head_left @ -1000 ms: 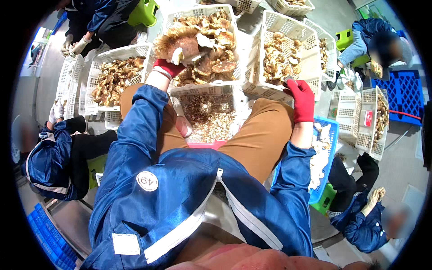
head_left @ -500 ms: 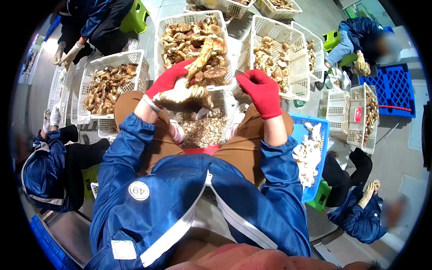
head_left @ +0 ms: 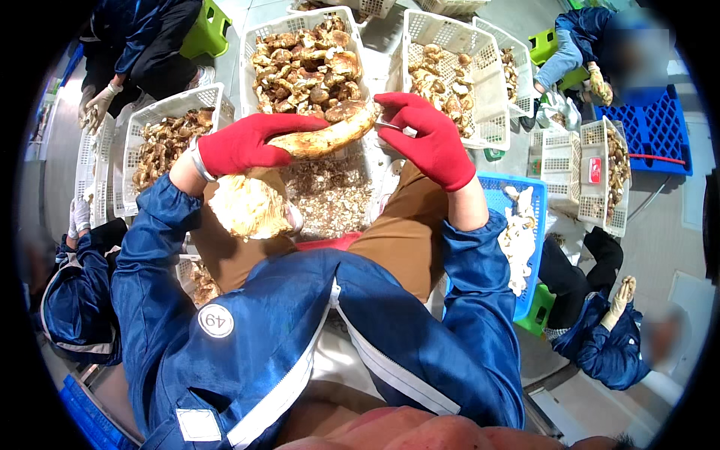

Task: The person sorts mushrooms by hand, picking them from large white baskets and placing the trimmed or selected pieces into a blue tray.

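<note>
Our large mushroom (head_left: 319, 142), at eleven o'clock, now points toward two instead of twelve. Our left hand (head_left: 238, 142), at ten, curls around it; our right hand (head_left: 431, 141), at one, pinches a small tool (head_left: 388, 126) beside its tip.

Looks like a food-processing workroom — judging by white plastic crates (head_left: 487, 84) of brown mushrooms (head_left: 306, 67) set close together on a grey floor (head_left: 649, 247), low green stools (head_left: 208, 31), a blue tray (head_left: 538, 255) of pale pieces (head_left: 517, 251), and several people (head_left: 139, 43) in matching blue jackets (head_left: 602, 364) and gloves (head_left: 619, 304).
</note>
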Demonstrator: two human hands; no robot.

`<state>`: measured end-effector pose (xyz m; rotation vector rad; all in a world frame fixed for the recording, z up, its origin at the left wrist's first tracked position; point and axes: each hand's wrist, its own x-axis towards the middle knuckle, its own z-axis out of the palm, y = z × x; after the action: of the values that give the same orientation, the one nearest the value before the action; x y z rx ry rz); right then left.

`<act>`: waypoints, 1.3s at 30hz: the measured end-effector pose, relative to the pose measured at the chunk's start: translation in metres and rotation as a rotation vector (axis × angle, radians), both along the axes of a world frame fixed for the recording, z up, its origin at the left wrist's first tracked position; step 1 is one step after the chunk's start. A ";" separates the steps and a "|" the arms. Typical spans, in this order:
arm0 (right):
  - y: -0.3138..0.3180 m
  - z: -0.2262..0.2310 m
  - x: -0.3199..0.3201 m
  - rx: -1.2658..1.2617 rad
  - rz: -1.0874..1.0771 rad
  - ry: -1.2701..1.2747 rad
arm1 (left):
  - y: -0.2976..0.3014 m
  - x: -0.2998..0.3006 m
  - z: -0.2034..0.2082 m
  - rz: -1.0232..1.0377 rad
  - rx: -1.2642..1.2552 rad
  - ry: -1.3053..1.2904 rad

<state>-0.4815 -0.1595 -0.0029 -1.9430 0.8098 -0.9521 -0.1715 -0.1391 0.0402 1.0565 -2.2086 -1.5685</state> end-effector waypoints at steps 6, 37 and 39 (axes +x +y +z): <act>0.020 -0.012 -0.008 0.153 -0.092 0.097 | 0.006 -0.009 -0.009 -0.062 -0.014 -0.045; 0.057 -0.050 -0.023 0.367 -0.117 0.225 | 0.032 -0.036 -0.002 -0.303 -0.521 -0.411; 0.059 -0.055 -0.015 0.217 -0.068 0.212 | 0.033 -0.040 -0.006 -0.331 -0.600 -0.413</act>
<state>-0.4964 -0.1006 -0.0575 -1.8554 1.0607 -0.6731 -0.2113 -0.1065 0.0340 0.9081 -2.9787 -0.7004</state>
